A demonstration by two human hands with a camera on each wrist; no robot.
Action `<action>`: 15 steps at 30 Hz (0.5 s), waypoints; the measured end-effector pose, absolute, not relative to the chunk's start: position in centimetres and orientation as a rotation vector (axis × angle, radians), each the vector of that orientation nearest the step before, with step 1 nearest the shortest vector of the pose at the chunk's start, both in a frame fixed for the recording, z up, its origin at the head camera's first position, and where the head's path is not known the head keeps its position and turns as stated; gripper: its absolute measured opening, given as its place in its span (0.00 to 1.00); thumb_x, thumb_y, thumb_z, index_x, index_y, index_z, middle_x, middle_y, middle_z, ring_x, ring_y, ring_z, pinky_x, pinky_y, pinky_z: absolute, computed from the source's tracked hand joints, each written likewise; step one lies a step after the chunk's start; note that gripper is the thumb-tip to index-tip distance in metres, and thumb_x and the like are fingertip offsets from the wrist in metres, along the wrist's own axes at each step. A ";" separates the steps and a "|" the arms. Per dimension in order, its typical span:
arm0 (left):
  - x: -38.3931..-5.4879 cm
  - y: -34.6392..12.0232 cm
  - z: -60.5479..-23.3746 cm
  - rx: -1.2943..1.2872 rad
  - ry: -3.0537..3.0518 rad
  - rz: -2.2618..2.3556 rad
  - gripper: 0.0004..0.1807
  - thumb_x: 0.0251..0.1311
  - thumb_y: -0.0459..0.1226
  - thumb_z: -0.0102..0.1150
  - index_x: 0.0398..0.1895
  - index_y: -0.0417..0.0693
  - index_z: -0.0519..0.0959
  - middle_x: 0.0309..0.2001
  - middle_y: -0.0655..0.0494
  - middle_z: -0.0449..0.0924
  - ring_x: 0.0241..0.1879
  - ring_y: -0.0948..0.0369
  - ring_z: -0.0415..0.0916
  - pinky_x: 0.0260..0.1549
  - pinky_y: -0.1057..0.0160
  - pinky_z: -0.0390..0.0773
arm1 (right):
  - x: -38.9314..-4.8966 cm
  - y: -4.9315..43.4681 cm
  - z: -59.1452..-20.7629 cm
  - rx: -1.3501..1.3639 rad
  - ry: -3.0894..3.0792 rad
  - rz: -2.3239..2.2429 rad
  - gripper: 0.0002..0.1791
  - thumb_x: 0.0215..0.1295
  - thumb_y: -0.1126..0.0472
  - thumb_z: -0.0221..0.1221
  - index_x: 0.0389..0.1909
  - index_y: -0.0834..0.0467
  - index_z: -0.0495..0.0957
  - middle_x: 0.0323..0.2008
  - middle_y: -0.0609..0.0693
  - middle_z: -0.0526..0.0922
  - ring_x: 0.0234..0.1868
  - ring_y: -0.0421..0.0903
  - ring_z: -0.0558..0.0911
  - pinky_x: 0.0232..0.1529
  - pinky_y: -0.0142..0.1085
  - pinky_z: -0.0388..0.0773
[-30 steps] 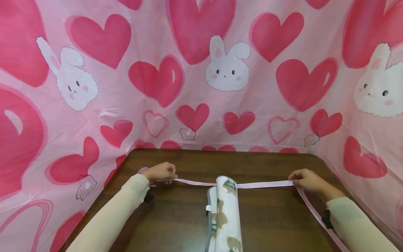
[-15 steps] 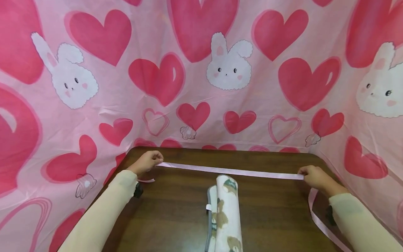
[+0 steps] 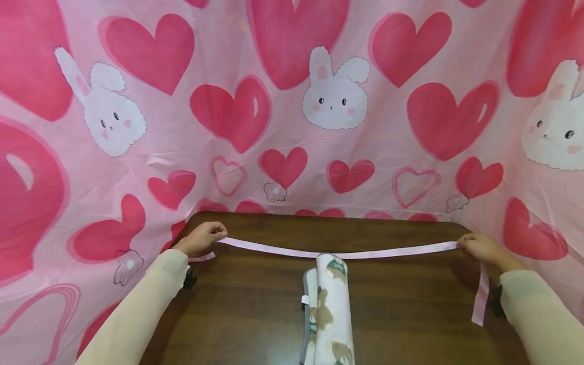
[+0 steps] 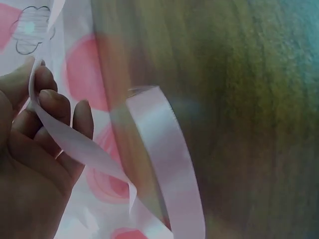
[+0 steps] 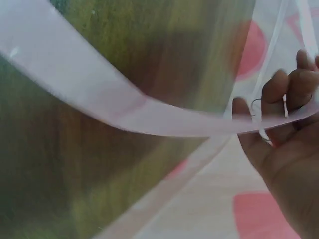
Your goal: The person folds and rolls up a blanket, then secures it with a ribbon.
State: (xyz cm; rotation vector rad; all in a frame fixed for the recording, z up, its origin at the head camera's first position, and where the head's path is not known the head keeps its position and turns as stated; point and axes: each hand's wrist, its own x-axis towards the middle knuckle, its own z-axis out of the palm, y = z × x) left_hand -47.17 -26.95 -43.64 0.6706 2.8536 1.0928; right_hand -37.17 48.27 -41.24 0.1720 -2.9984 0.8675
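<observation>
A pale pink ribbon (image 3: 392,253) stretches between my two hands near the far side of the table, sagging slightly in the middle. My left hand (image 3: 202,239) pinches it at the left; its loose end (image 4: 167,154) curls back below the fingers in the left wrist view. At the right, my right hand (image 3: 484,249) pinches the ribbon too, and a tail (image 3: 480,299) hangs down under it. A rolled white towel (image 3: 335,309) with brown bear prints lies lengthwise at the middle front. The ribbon passes right at the towel's far end.
The dark wooden table (image 3: 255,304) has rounded far corners. A pink cloth (image 3: 292,126) printed with hearts and rabbits hangs behind it and along both sides. A small white tag (image 3: 305,299) sticks out from the towel's grey-edged left side.
Both hands have moved farther apart, the left leftward and away, the right rightward. The ribbon has slid from across the towel to its far end, and its right tail has become shorter.
</observation>
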 end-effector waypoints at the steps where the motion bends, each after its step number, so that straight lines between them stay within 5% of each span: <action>1: -47.2 -26.9 -43.8 0.677 2.849 1.084 0.05 0.66 0.33 0.59 0.38 0.39 0.80 0.32 0.55 0.77 0.33 0.56 0.70 0.36 0.56 0.72 | -37.0 48.3 -41.4 0.148 -2.988 0.925 0.16 0.70 0.62 0.48 0.22 0.62 0.74 0.17 0.47 0.68 0.22 0.42 0.68 0.25 0.35 0.64; 8: -47.5 -27.2 -44.1 0.728 2.793 0.998 0.05 0.62 0.38 0.64 0.34 0.47 0.82 0.28 0.51 0.77 0.30 0.58 0.70 0.33 0.58 0.73 | -36.7 49.2 -42.6 -0.057 -2.987 1.143 0.23 0.72 0.52 0.53 0.21 0.63 0.71 0.18 0.47 0.63 0.26 0.46 0.66 0.26 0.38 0.64; 15: -47.9 -27.8 -44.9 0.679 2.764 0.922 0.04 0.60 0.39 0.66 0.31 0.49 0.82 0.28 0.51 0.79 0.30 0.59 0.71 0.34 0.59 0.73 | -36.7 51.4 -42.5 -0.013 -3.102 0.722 0.24 0.72 0.47 0.53 0.29 0.67 0.73 0.26 0.54 0.74 0.30 0.52 0.72 0.29 0.42 0.69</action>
